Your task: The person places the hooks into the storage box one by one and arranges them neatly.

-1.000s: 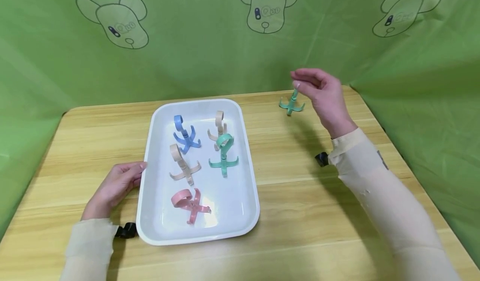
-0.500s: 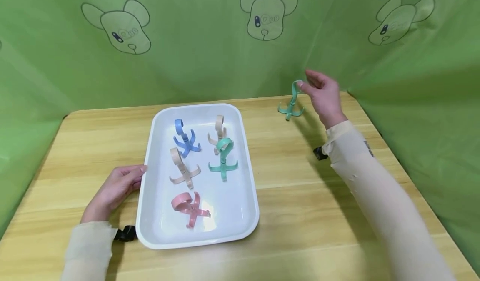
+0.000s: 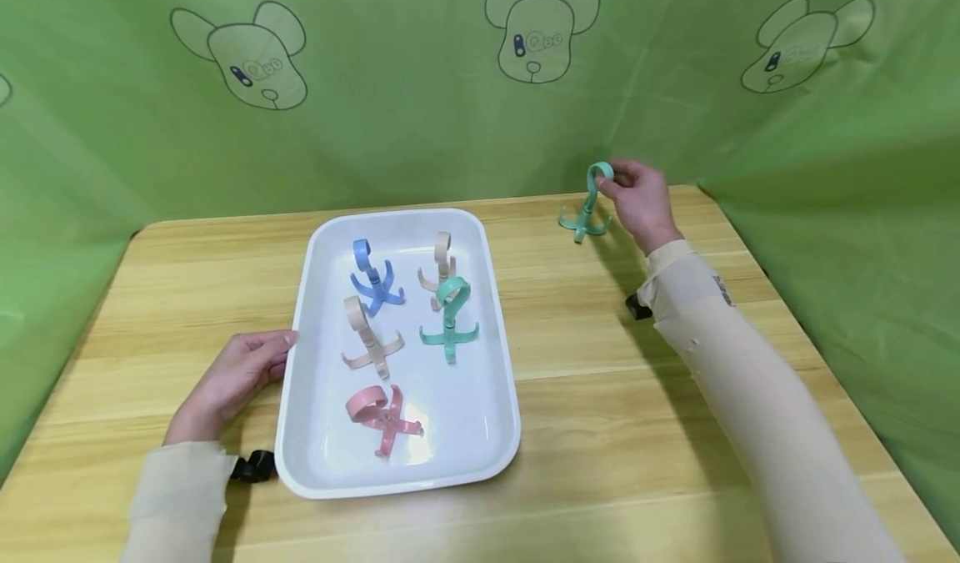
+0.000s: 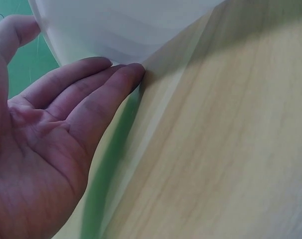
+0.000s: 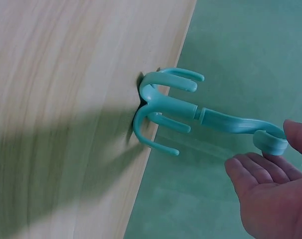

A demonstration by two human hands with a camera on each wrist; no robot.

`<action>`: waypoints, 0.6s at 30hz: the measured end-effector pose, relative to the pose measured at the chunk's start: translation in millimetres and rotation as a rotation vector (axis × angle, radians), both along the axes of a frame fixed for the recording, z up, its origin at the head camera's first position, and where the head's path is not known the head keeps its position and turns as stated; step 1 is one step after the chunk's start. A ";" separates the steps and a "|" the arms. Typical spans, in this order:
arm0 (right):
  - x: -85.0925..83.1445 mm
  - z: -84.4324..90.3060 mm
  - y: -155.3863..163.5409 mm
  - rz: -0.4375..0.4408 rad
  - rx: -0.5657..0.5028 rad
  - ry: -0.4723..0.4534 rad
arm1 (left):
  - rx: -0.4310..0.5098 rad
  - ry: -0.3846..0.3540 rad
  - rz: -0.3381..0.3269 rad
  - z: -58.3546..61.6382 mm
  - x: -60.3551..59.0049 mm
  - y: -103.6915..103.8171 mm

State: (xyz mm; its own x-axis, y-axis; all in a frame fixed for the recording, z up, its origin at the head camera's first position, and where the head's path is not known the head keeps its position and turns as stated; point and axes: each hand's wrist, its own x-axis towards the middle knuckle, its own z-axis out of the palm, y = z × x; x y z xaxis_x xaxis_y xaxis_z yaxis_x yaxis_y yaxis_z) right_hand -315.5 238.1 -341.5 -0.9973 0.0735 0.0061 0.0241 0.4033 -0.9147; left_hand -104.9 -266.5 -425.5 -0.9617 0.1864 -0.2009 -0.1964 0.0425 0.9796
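Observation:
At the table's back right, my right hand (image 3: 641, 203) pinches the curled top of a green hook hanger (image 3: 588, 208) between thumb and fingers. In the right wrist view this hanger (image 5: 176, 107) stands with its several prongs at the table surface, beside the edge. My left hand (image 3: 238, 377) holds the left rim of a white tray (image 3: 288, 413); in the left wrist view the thumb is at the rim and the fingers (image 4: 86, 89) lie along the outer wall. Inside the tray are a blue hanger (image 3: 375, 284), a pink one (image 3: 385, 419), another green one (image 3: 450, 329) and two beige ones (image 3: 369, 342).
The wooden table (image 3: 600, 429) runs up to a green cloth wall (image 3: 405, 121) with printed animal heads at the back. More green cloth (image 3: 862, 213) hangs along the right side. The tray occupies the table's middle left.
My right hand has lowered and settled onto the curled top of the back green hanger, which stays in place. My left hand stays at the tray's rim.

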 end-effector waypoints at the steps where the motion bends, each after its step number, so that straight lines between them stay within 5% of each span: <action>1: -0.2 -0.4 0.0 0.002 0.012 -0.003 | -0.002 0.001 -0.001 0.0 -0.1 0.0; 18: 1.9 -3.9 4.7 0.007 0.051 0.029 | -0.016 -0.011 -0.004 0.0 0.0 0.2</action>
